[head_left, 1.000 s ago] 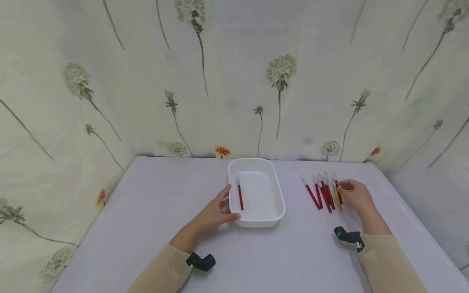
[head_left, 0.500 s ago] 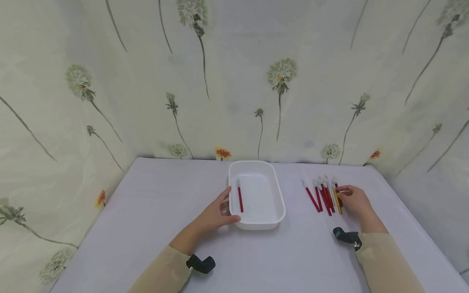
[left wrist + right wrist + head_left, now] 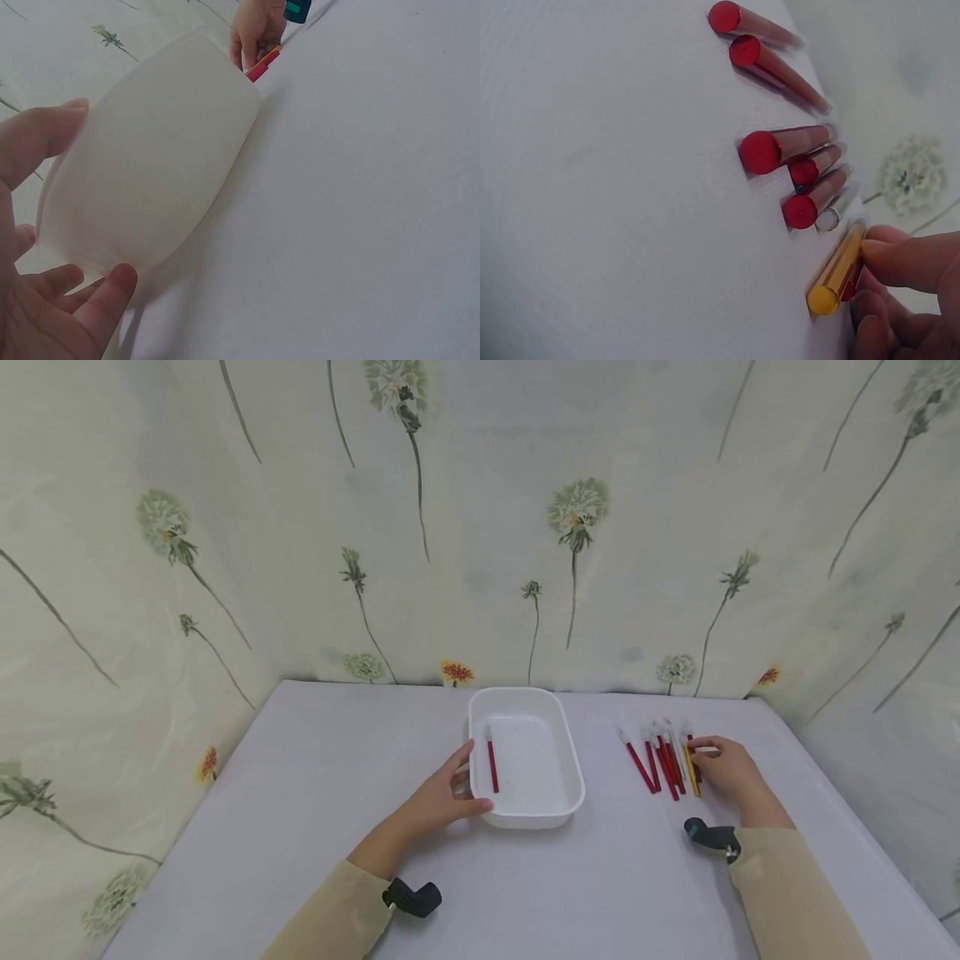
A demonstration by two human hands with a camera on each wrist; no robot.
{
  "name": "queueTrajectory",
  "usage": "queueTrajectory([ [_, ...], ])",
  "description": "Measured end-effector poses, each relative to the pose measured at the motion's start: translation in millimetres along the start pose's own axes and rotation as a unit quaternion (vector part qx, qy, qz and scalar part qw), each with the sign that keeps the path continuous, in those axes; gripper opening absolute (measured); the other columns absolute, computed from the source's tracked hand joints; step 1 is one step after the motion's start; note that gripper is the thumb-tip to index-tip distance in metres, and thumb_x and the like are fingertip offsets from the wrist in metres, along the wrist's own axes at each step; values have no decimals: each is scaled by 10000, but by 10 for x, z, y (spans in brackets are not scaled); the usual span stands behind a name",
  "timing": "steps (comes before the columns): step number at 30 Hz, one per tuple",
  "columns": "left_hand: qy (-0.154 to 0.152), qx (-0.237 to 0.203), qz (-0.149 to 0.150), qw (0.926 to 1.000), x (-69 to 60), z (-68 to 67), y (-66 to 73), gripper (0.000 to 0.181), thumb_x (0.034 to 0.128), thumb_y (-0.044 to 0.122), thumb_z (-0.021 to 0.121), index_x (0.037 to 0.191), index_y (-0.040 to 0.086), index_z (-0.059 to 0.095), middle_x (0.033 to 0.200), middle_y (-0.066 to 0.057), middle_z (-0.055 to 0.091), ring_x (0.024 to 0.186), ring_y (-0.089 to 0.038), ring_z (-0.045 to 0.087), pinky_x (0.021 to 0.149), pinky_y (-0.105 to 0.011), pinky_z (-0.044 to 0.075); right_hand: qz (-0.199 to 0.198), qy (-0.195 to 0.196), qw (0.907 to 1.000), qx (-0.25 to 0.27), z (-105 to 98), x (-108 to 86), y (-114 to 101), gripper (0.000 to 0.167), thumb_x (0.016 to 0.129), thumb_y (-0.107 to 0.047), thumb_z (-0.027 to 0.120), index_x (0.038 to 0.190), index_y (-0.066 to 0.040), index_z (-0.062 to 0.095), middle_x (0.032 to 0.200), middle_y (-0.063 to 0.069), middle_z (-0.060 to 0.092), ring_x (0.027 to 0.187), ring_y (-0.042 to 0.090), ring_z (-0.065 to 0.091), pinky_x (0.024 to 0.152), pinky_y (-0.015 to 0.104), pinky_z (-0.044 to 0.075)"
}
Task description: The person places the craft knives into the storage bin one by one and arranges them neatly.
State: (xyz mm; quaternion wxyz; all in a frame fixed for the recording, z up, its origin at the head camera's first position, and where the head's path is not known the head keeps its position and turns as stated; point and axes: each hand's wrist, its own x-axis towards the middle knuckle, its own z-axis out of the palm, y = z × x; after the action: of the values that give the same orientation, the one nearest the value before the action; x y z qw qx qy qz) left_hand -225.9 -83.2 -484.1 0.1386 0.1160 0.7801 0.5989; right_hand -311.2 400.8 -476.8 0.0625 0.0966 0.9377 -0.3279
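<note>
My left hand (image 3: 442,797) holds the near left corner of a white plastic tray (image 3: 536,821), thumb at the front rim and fingers along the left side. Inside the tray lies one red pen (image 3: 492,764) with a clear tip. Over on the right, my right hand (image 3: 727,768) pinches a yellow pen (image 3: 838,274) between thumb and finger, toward its far end. A red pen (image 3: 848,291) lies right behind the yellow one, partly hidden. Left of these, several red pens (image 3: 666,764) and a silvery one (image 3: 829,217) lie fanned on the table.
A white cloth covers the table (image 3: 600,893). Behind it hangs a pale curtain (image 3: 480,527) with a dandelion print. Each wrist carries a dark camera mount, such as the right one (image 3: 711,837). The tray stands between my left hand and the pens.
My right hand has shifted slightly and its fingers have settled on the yellow pen. The left hand and tray stay in place; the head view has tilted a little.
</note>
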Motion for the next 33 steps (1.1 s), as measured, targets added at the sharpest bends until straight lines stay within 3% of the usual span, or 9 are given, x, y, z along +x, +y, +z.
queueTrajectory([
  [8,-26,-28,21,10000,3,-8,-1,1037,834,231,833,1619,231,155,1633,-110,262,1410,-355,417,992,-471,506,46,-99,9999,30,-1,33,16,392,1008,-124,538,1355,59,509,1296,366,525,1087,440,561,822,478,503],
  [13,-3,5,12,10000,-2,-7,0,1035,832,237,834,1618,236,159,1634,-101,261,1415,-345,412,998,-467,503,-90,-20,9998,-203,-28,40,2,397,978,-155,606,1309,59,553,1196,331,597,1000,404,590,758,425,486],
  [19,-30,17,52,10000,-1,-6,8,1026,842,226,825,1618,232,155,1638,-101,252,1416,-346,411,999,-455,505,59,-18,9993,-358,-43,33,-12,437,970,-207,638,1314,50,559,1189,311,592,980,388,573,765,434,473],
  [33,-55,42,43,10000,-10,-13,20,1013,849,228,818,1617,242,159,1642,-90,245,1414,-350,413,1002,-464,502,201,-56,9994,285,-38,-56,83,533,997,-297,601,1407,28,496,1297,333,539,1059,391,577,829,443,509],
])
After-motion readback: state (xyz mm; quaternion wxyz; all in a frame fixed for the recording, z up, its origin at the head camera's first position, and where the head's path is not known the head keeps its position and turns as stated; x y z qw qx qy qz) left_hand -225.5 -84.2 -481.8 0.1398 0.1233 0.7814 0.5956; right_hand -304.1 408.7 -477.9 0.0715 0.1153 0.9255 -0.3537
